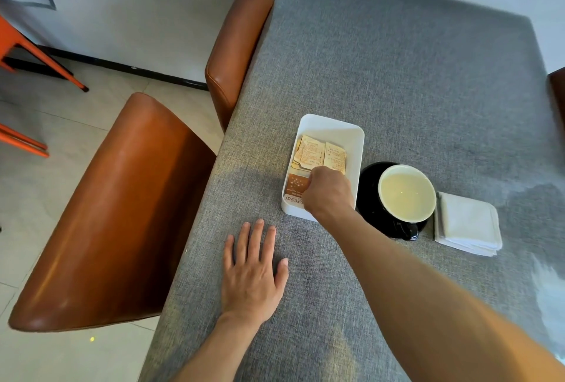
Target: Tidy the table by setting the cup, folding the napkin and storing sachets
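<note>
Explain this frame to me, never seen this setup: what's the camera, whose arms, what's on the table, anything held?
There is no machine here. It is one picture from a wide-angle camera worn on a person's head, looking forward and down, so the two bare arms coming in from the bottom are the wearer's own.

The left hand lies flat and open on the grey table, holding nothing. The right hand reaches into a white tray of sachets; its fingers are curled over the sachets, but the view cannot show whether it grips one.

Right of the tray stands a black cup with a pale inside on a black saucer, and right of that lies a folded white napkin. Brown chairs stand along the table's left edge.
</note>
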